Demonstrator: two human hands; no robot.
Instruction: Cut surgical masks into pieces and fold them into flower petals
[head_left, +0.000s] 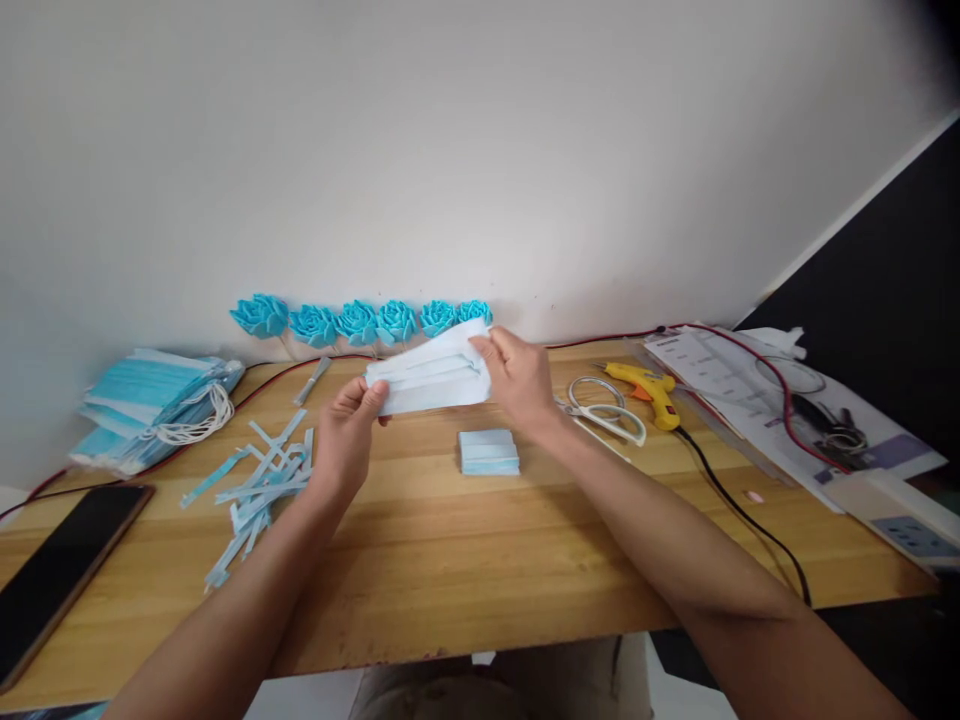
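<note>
A pale blue pleated face mask (431, 374) is stretched between both hands above the middle of the table, and no ear loops show on it. My left hand (351, 425) pinches its left end between thumb and fingers. At the upper right corner, my right hand (517, 372) is closed on the mask. Just below it, a small stack of folded light blue mask pieces (489, 453) lies on the wood. Left of my left hand are loose blue cut-off strips (266, 480) in a heap.
Blue flowers (356, 322) line the wall. A mask pack (150, 405) and a phone (67, 570) lie left. Right are scissors (611, 422), a yellow glue gun (649, 390) with a black cord, papers (720, 380), keys (836, 430) and a power strip (907, 530).
</note>
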